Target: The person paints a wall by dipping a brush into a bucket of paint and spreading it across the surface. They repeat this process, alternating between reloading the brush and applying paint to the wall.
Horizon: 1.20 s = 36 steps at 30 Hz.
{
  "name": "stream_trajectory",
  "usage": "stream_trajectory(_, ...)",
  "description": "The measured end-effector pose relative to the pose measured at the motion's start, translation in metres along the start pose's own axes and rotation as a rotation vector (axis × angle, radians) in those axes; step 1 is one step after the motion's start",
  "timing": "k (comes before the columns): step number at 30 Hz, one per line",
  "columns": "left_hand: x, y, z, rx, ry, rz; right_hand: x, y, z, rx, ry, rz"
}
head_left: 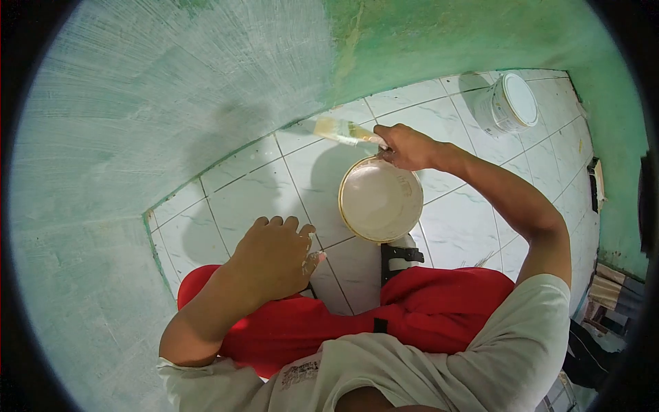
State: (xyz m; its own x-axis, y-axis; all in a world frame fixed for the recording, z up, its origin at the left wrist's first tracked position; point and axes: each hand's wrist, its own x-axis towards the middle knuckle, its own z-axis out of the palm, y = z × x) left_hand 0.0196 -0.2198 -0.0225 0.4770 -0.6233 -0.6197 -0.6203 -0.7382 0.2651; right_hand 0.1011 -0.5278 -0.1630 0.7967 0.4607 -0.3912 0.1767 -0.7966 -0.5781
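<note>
My right hand [412, 149] is closed around the handle of a paintbrush [347, 131], whose pale, paint-coated bristles point left toward the wall. Just below that hand is a round bucket [381, 199] of whitish paint, its rim right at my fingers. My left hand [278, 254] hangs over my left knee with nothing in it. Its fingers are loosely bent and apart, with white paint smeared on the thumb and index finger.
Beside me the wall [171, 89] has streaky whitish paint on the left and bare green on the right. A second white paint bucket [516, 103], lidded, stands on the tiled floor [446, 226] near the far corner. Dark items and cloth [607, 288] lie at the right.
</note>
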Motion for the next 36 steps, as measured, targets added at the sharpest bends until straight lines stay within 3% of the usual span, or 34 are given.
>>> stream_trajectory(4, 0.000, 0.000, -0.002, -0.004, -0.016, -0.014, -0.009, 0.008, 0.007, -0.098, 0.062, -0.136)
stream_trajectory(6, 0.000, 0.000, -0.003, -0.002, -0.020, -0.007, -0.014, 0.012, 0.015, -0.114, 0.187, -0.044)
stream_trajectory(10, -0.004, -0.002, -0.002, -0.005, -0.001, -0.002, -0.031, 0.019, 0.011, -0.059, 0.247, 0.045)
stream_trajectory(13, -0.008, -0.002, -0.003, -0.020, -0.008, -0.012, -0.056, 0.004, -0.020, -0.213, 0.291, 0.063)
stream_trajectory(15, -0.009, -0.002, 0.000, 0.014, 0.035, 0.013, -0.075, -0.018, -0.054, -0.210, 0.097, 0.076)
stream_trajectory(16, -0.008, -0.002, 0.000, 0.012, 0.034, 0.012, -0.082, -0.033, -0.067, -0.210, 0.095, 0.075)
stream_trajectory(18, -0.006, -0.002, 0.000, 0.015, 0.028, 0.027, -0.090, -0.058, -0.082, -0.196, -0.119, 0.227)
stream_trajectory(19, -0.005, -0.001, 0.000, 0.017, 0.025, 0.024, -0.091, -0.059, -0.081, -0.212, -0.155, 0.187)
stream_trajectory(22, -0.003, 0.001, 0.000, 0.011, 0.057, 0.043, -0.084, -0.051, -0.054, -0.226, -0.223, 0.086)
stream_trajectory(25, -0.002, 0.002, -0.002, -0.005, 0.035, 0.043, -0.065, -0.052, -0.014, -0.282, -0.320, 0.206)
stream_trajectory(32, -0.004, 0.005, -0.003, 0.002, 0.016, 0.007, -0.031, -0.026, 0.068, -0.256, -0.382, 0.209)
stream_trajectory(36, -0.005, 0.003, -0.002, 0.008, 0.023, 0.017, -0.022, -0.035, 0.071, -0.373, -0.448, 0.213)
